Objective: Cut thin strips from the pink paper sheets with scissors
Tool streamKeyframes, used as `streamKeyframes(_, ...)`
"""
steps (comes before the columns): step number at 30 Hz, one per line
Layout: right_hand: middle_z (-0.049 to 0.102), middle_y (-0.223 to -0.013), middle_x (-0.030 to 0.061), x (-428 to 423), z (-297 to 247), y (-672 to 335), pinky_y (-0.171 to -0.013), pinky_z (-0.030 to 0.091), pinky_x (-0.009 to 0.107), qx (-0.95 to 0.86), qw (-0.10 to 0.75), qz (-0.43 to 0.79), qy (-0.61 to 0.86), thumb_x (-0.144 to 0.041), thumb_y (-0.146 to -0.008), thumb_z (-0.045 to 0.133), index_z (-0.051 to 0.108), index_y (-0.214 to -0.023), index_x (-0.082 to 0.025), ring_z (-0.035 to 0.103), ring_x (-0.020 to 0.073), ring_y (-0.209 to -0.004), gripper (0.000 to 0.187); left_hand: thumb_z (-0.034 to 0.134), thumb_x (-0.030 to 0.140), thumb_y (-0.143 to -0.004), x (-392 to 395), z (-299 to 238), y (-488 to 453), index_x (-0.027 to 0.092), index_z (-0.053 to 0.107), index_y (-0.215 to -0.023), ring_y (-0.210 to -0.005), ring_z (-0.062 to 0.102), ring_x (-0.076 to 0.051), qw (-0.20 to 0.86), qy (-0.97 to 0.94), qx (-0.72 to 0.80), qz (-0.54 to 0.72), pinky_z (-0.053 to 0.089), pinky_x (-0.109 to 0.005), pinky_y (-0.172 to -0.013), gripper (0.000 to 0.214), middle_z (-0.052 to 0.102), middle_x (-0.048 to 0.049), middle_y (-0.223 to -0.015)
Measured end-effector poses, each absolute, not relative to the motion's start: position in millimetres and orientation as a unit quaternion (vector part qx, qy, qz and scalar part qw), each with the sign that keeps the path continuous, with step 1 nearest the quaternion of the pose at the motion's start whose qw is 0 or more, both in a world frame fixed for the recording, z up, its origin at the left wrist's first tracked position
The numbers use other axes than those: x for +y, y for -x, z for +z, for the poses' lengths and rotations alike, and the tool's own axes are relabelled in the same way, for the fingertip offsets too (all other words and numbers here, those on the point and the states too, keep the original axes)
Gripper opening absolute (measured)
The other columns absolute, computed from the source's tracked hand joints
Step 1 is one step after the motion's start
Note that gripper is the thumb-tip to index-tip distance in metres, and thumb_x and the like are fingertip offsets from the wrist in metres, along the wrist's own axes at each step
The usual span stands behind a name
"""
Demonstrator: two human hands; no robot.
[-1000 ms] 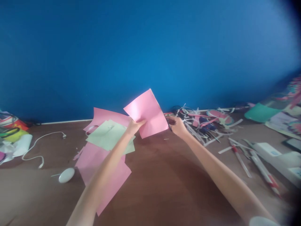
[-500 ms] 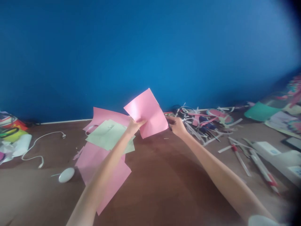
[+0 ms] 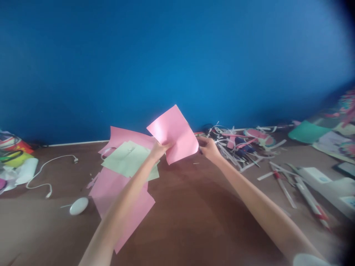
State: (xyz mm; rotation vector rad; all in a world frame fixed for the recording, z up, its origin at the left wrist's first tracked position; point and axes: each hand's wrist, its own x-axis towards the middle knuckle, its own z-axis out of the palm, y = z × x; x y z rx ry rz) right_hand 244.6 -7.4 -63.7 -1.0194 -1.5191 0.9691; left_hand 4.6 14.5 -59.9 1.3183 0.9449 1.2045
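While left fingers (image 3: 167, 146) pinch smooth, bowed pink paper (image 3: 179, 131), right fingers (image 3: 205, 141) clasp a mostly hidden dark object (image 3: 200, 150)

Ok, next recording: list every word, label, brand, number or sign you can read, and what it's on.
No text can be read anywhere in this view.
Pink sheet in the left hand: no writing visible on the side facing the camera.
Pale green paper: faint marks, too blurred to tell whether they are writing.
White object at the right: pale bluish patches, possibly labels, too blurred to read.
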Motion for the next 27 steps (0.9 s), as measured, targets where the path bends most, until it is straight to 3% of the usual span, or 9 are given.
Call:
streamKeyframes(5, 0.073, -0.095, 0.0074, -6.8, -60.0, -245.6, -0.076, 0.054, 0.032, -0.636, 0.523, 0.386, 0.416, -0.02, -0.068, 0.065, 0.071, -0.107, -0.014, 0.068, 0.0229, -0.084, 0.04, 0.081, 0.032, -0.066, 11.9, -57.2, -5.6, 0.019, 0.061, -0.117, -0.111, 0.061, -0.028, 0.518, -0.562, 0.415, 0.494, 0.05, -0.045, -0.096, 0.056, 0.064, -0.0115, -0.122)
streamKeyframes(22, 0.074, -0.085, 0.0059, -9.1, -55.7, -245.6, -0.07, 0.055, 0.033, -0.636, 0.523, 0.366, 0.434, -0.026, -0.071, 0.066, 0.073, -0.105, -0.014, 0.069, 0.0269, -0.083, 0.036, 0.081, 0.032, -0.065, 11.6, -57.9, -5.4, 0.019, 0.063, -0.112, -0.111, 0.061, -0.029, 0.545, -0.562, 0.409, 0.468, 0.05, -0.048, -0.096, 0.053, 0.063, -0.0124, -0.122)
streamKeyframes(27, 0.074, -0.083, 0.004, -10.1, -54.9, -244.4, -0.068, 0.055, 0.033, -0.634, 0.525, 0.362, 0.437, -0.025, -0.07, 0.064, 0.074, -0.103, -0.016, 0.069, 0.0269, -0.081, 0.036, 0.082, 0.031, -0.064, 10.8, -58.8, -5.9, 0.019, 0.059, -0.12, -0.111, 0.061, -0.028, 0.557, -0.558, 0.385, 0.479, 0.05, -0.047, -0.096, 0.061, 0.063, -0.0125, -0.122)
